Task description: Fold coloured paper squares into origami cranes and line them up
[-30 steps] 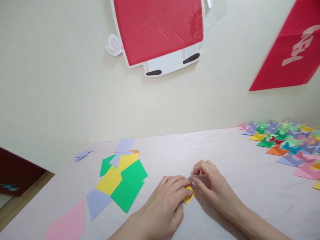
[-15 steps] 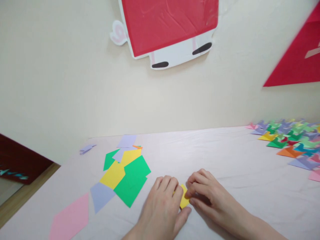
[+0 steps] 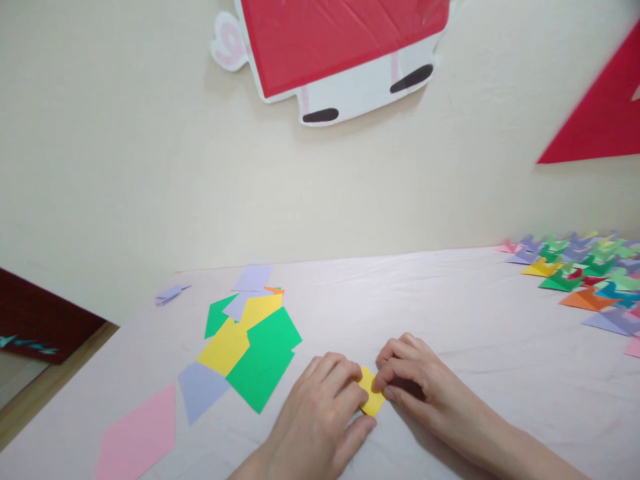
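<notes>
A small folded yellow paper (image 3: 373, 399) lies on the white-covered table (image 3: 450, 300) between my two hands. My left hand (image 3: 320, 420) presses on its left side with curled fingers, thumb under its lower edge. From the right, my right hand (image 3: 415, 383) pinches the paper's right edge with bent fingers. Most of the paper is hidden under the fingers.
Loose sheets in green (image 3: 263, 360), yellow (image 3: 225, 347), lilac (image 3: 200, 393) and pink (image 3: 137, 440) lie to the left. Several folded coloured paper pieces (image 3: 585, 273) crowd the far right. The wall behind carries red posters (image 3: 345, 40). The table's left edge drops to a wooden floor (image 3: 45, 387).
Both hands stayed on the yellow paper and shifted their fingers on it; the right hand's fingers curled closer over it. The view drifted slightly to the left.
</notes>
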